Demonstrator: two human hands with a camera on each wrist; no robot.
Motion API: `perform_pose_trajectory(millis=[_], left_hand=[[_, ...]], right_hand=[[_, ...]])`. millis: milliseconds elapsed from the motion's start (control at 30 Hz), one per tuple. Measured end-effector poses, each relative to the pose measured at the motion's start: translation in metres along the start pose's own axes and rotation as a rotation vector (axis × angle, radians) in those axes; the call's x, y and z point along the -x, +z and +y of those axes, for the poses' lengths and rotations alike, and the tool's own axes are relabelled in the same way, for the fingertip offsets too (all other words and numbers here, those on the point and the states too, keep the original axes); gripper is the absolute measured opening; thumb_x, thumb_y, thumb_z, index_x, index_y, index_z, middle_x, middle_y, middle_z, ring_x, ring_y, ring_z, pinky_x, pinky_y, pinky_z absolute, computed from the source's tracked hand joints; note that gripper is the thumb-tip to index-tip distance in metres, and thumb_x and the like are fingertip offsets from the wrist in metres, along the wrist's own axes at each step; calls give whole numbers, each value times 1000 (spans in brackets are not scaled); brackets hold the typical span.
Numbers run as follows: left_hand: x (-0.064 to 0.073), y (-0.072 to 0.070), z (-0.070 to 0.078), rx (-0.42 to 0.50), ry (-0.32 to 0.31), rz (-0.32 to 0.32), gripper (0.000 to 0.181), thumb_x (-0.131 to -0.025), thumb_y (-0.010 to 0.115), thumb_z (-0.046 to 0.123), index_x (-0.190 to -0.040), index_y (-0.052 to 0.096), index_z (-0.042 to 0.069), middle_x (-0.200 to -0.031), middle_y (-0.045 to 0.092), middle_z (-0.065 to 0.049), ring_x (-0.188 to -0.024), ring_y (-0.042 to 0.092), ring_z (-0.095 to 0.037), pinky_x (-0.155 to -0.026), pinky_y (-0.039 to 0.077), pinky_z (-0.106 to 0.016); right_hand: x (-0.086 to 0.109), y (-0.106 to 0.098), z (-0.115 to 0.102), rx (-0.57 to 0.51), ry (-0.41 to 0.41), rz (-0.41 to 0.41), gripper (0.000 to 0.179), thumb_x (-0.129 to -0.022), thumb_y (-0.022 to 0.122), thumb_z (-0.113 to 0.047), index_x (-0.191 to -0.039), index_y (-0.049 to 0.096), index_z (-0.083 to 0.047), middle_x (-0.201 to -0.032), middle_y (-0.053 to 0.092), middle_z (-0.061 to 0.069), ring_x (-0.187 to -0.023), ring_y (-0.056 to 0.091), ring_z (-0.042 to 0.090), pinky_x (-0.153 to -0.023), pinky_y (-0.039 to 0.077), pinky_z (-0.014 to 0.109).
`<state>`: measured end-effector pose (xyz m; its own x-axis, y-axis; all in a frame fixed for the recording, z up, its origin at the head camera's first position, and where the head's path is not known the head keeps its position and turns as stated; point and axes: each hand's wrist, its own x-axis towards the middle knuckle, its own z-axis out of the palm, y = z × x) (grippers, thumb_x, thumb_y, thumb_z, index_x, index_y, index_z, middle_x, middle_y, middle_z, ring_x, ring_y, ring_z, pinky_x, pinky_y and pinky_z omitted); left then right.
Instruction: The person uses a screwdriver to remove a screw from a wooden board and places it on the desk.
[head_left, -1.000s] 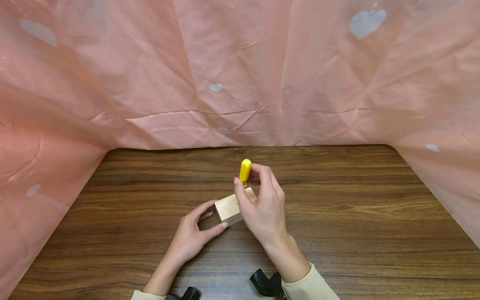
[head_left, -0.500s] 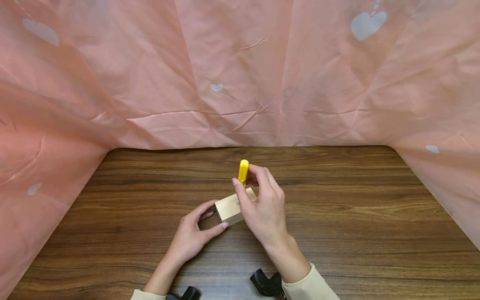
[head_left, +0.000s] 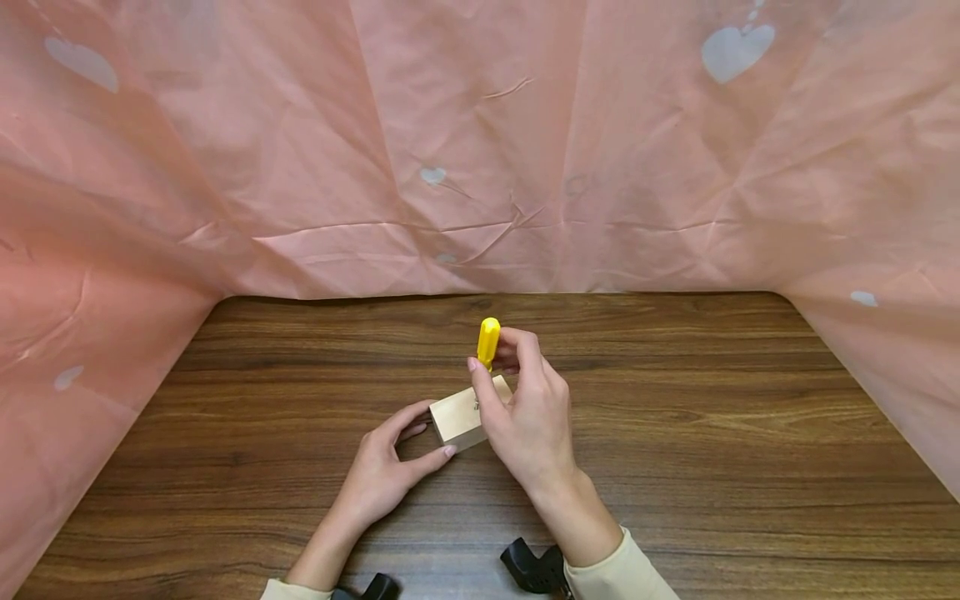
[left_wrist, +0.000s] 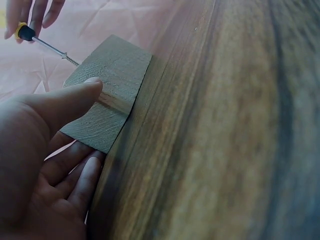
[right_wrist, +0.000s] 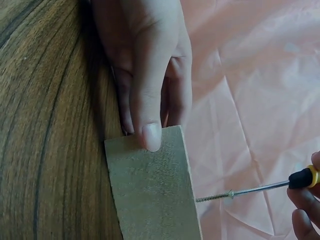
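A pale wooden block (head_left: 454, 417) rests on the table, one end between the thumb and fingers of my left hand (head_left: 381, 473). In my right hand (head_left: 531, 410), thumb and fingertips pinch a screwdriver (head_left: 488, 342) by its yellow handle, which points upward. Its metal shaft (right_wrist: 260, 188) meets the head of a screw (right_wrist: 214, 198), as the right wrist view shows. The screw stands up from the block's top face, with much of its thread exposed. From the left wrist view, my left thumb (left_wrist: 75, 102) presses the block's side.
The brown wood-grain table (head_left: 712, 442) spreads around both hands. A pink curtain (head_left: 525, 150) with pale hearts hangs behind it and along both sides. Black wrist-worn devices (head_left: 532, 567) show near the cuffs at the bottom edge.
The screwdriver handle tips slightly left, then back a little. My right thumb and fingers shift on it in small moves. The block and my left hand stay in place.
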<state>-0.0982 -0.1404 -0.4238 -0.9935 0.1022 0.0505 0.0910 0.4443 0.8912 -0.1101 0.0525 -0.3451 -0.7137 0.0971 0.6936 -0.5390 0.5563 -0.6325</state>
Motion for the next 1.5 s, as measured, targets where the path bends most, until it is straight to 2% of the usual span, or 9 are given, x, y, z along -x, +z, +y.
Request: perform_pose_trajectory(millis=[167,400,600,767,933,1167,1333,1500], left_hand=[[-1,0,1,1,11,-2,58,-88,92,30,-141,70,21,-141,73,-5,-129,71,-28,-114,55,-54],[-3,2,1,-1,15,-4,58,-88,92,32,-141,70,21,-141,73,-6,-129,71,-28,-114,54,-56],[-4,2,1,-3,13,-5,59,-88,92,32,-141,70,20,-142,72,-6,-129,71,-28,-114,54,-56],[-4,2,1,3,9,-3,59,-87,92,31,-141,70,20,-141,73,-6,-129,71,-28,-114,54,-56],[-3,2,1,5,4,-6,61,-88,92,32,-142,69,19,-142,72,-7,-129,70,-28,-114,54,-55],[2,-4,-3,-10,-69,23,64,-85,94,28,-143,68,22,-143,72,-1,-129,70,-23,-115,53,-48],[0,-2,-4,-2,-45,14,64,-85,94,28,-143,68,20,-144,71,-3,-130,70,-25,-115,53,-50],[-2,2,-4,5,-41,3,64,-85,94,27,-143,68,20,-144,71,-5,-130,70,-27,-115,54,-52]], right_hand=[[0,-1,0,16,-4,9,28,-93,77,-7,-119,67,-3,-97,79,7,-87,76,20,-80,67,37],[0,-1,3,27,-32,13,26,-96,82,-16,-116,70,-5,-98,73,7,-85,73,18,-77,66,34],[0,-1,4,23,-63,33,27,-94,82,-10,-118,72,-4,-97,70,8,-81,71,17,-70,64,35],[-2,-1,3,-5,-34,37,34,-93,82,-7,-123,66,-2,-97,75,8,-84,75,17,-74,66,35],[-1,0,2,-8,-8,42,36,-92,83,-9,-123,65,-3,-96,76,7,-85,75,17,-77,66,35],[0,8,0,-26,-40,19,31,-95,82,-11,-120,67,-2,-98,75,8,-85,75,17,-76,66,32],[0,6,1,-11,-47,32,30,-93,81,-7,-120,67,-2,-99,74,9,-85,75,17,-78,66,29],[1,3,4,3,-36,33,30,-93,83,-12,-117,68,-3,-98,72,8,-85,74,18,-77,67,32]])
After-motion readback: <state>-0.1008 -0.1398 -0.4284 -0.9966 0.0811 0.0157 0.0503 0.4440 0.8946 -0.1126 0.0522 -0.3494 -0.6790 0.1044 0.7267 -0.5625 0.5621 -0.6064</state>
